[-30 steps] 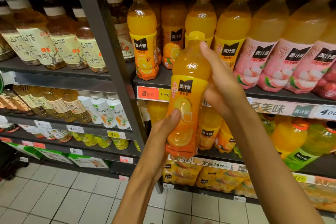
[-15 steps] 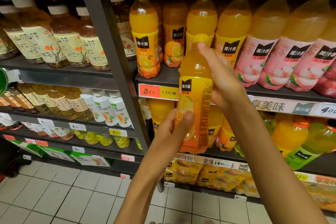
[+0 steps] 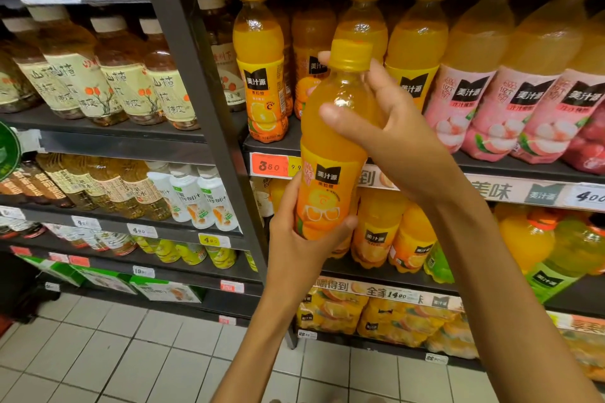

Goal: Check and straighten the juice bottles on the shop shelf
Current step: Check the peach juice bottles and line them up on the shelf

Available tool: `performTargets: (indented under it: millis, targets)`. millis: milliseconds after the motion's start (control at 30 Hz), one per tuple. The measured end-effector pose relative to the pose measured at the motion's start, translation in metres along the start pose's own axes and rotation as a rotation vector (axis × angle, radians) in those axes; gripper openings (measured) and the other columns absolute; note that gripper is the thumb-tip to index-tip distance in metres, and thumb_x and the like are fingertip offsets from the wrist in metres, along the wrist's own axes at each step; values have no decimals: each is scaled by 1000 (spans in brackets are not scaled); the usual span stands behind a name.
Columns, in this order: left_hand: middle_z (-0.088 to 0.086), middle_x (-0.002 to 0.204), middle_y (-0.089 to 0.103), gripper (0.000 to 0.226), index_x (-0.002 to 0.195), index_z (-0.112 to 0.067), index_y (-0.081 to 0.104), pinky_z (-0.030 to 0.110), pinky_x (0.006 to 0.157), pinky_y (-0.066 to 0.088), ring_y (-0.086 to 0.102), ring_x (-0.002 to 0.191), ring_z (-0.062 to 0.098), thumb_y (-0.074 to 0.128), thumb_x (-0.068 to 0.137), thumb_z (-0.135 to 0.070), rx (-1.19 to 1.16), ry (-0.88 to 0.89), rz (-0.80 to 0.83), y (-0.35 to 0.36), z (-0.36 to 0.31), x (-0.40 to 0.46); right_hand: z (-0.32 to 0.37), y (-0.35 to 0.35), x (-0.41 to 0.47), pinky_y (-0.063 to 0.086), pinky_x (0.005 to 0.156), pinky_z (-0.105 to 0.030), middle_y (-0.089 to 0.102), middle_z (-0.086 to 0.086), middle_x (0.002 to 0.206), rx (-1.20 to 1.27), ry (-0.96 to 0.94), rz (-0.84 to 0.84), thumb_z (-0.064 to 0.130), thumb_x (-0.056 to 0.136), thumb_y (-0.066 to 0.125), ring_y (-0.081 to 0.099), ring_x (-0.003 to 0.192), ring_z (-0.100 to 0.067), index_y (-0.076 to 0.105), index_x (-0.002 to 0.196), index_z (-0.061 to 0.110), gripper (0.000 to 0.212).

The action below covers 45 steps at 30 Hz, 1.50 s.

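Note:
An orange juice bottle (image 3: pixel 330 154) with a yellow cap is held upright in front of the shelf, its orange label facing me. My left hand (image 3: pixel 294 239) grips its base from the left, thumb across the label's lower part. My right hand (image 3: pixel 386 127) grips the neck and shoulder from the right, thumb on the front. Behind it a row of the same orange juice bottles (image 3: pixel 260 75) stands on the dark shelf (image 3: pixel 275 147).
Pink-labelled lychee juice bottles (image 3: pixel 458 101) fill the shelf to the right. Brown tea bottles (image 3: pixel 124 75) stand in the left bay behind a dark upright post (image 3: pixel 203 91). Lower shelves hold more orange and green bottles (image 3: pixel 563 255). White floor tiles (image 3: pixel 114 353) lie below.
The bottle has turned in my hands so its label faces me again, and it has risen slightly. My left hand now wraps the base more fully.

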State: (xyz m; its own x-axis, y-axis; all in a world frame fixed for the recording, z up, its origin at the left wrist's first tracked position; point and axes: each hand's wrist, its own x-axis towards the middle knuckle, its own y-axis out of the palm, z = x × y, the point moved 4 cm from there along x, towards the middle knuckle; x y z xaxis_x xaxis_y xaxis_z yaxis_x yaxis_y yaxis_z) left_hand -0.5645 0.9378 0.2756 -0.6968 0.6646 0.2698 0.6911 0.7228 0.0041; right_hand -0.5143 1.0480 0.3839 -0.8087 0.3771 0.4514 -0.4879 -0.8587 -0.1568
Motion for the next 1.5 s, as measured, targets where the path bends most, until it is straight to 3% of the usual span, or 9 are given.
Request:
performTargets:
  millis: [300,433,567,700,833,1000,1167,1267,1500]
  targets:
    - [11,123,54,69,131,-7,48,37,89,54,57,114,21,81,73,-24,148,128,-129,-6,7,26,6,12,6,48,94,-44,53,-15,122,-141,-154,27,15,77,69,54,114,-23,47,126,8,54]
    - [3,121,51,70,132,-11,50,21,92,47,52,114,10,76,69,-27,256,215,-243,-10,-1,52,8,13,19,48,93,-32,48,-17,122,-162,-232,-49,12,76,71,51,114,-20,49,124,7,53]
    - [2,132,54,76,140,-17,42,39,99,47,51,123,16,72,71,-25,173,221,-291,-11,-4,76,5,13,32,43,99,-34,48,-12,123,-244,-277,-78,19,76,73,45,119,-28,51,127,5,57]
    - [-9,115,56,66,124,-15,46,10,85,45,55,107,-5,81,69,-13,136,245,-356,-12,2,92,0,6,47,40,104,-37,48,-3,126,-267,-318,-76,18,78,76,44,123,-24,48,132,20,60]
    - [-20,110,51,61,118,-23,46,-2,79,38,49,101,-21,82,71,-10,156,213,-378,-13,15,103,-12,-2,64,43,101,-27,48,-6,131,-214,-273,-157,11,78,77,46,124,-14,44,138,13,68]
    - [-3,122,46,63,129,-19,49,5,89,40,48,113,2,80,75,-24,277,208,-425,-9,20,107,-15,-4,74,42,102,-28,41,-8,128,-427,-376,-379,18,77,79,44,120,-11,41,135,3,70]
    - [8,123,51,67,130,-13,51,33,96,41,40,116,19,79,73,-35,497,202,-530,-6,19,107,-17,3,82,42,96,-38,54,-17,119,-716,-429,-480,31,81,74,53,111,-26,52,126,0,60]
    - [11,122,46,68,131,-9,49,43,93,46,48,113,25,78,73,-31,470,183,-509,-7,18,113,-22,6,84,34,93,-31,62,-14,114,-847,-439,-535,37,83,70,56,108,-29,59,121,2,53]
    - [8,115,52,70,132,-11,47,29,88,43,48,103,19,75,74,-37,543,227,-560,0,15,117,-30,0,81,28,98,-41,67,-8,105,-1213,-515,-637,48,86,62,54,109,-31,65,117,11,48]
